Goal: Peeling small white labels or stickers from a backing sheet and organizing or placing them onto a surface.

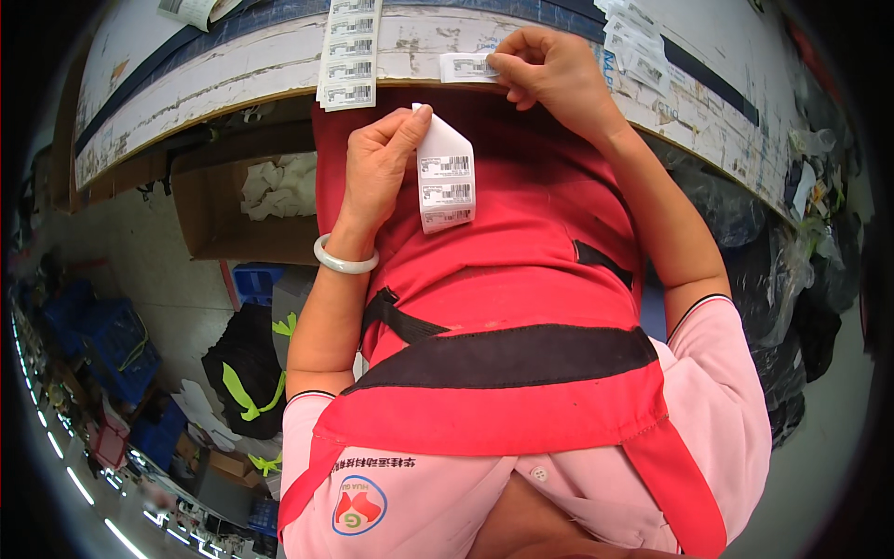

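While red apron (521,279) filled lower view, left hand (377,168) hung nearest body, thumb and fingers pinching short strip of barcode labels (445,182) by upper edge, strip dangling against apron. Pale bangle (343,261) on left wrist. Farther out, right hand (549,65) pinched single label (466,67) flat on worn white tabletop (261,70). Longer label strip (349,51) draped over tabletop edge just left of it. Cardboard box (242,210) under tabletop.
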`<state>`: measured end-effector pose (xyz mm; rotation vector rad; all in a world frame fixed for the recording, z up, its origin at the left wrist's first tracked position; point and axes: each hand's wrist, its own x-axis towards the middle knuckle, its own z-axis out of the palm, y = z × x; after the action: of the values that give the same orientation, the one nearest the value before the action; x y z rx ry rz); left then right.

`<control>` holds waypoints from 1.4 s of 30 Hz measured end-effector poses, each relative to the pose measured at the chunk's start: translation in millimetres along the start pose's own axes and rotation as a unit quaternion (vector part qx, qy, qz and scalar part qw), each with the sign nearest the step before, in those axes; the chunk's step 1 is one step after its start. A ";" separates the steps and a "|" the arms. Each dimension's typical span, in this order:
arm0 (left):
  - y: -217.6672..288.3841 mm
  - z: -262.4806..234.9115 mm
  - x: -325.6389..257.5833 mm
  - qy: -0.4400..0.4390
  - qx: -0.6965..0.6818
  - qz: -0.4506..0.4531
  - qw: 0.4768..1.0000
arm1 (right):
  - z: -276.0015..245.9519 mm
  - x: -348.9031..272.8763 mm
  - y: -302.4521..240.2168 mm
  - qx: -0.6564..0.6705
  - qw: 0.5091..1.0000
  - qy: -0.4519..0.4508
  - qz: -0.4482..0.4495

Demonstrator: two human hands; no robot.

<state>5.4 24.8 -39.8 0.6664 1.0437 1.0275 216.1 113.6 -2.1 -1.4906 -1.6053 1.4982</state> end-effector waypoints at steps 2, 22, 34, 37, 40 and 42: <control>0.0 -0.1 0.6 -0.006 -0.003 -0.002 1.000 | 1.9 -0.1 -3.6 -0.035 0.999 0.006 -0.015; 9.3 7.4 -8.7 0.022 -0.007 0.045 0.999 | -137.2 -38.3 66.8 -0.290 0.907 0.302 0.048; 13.0 21.7 -9.6 0.063 -0.008 0.102 0.993 | 24.3 -68.5 -4.3 0.124 0.977 -0.164 0.062; 19.5 18.5 -15.5 0.047 0.045 0.158 0.985 | 24.4 -66.5 -10.8 0.158 0.969 -0.160 0.099; 36.1 21.5 -21.1 -0.045 0.147 0.229 0.961 | 30.9 -65.6 -2.5 0.114 0.985 -0.132 0.017; 34.3 13.1 -20.7 -0.067 0.194 0.182 0.962 | 32.5 -66.0 0.0 0.084 0.989 -0.103 -0.057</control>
<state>2.3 19.7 2.0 1.2686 1.0324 1.0818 206.5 41.5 9.3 -1.1646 -1.6053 1.7209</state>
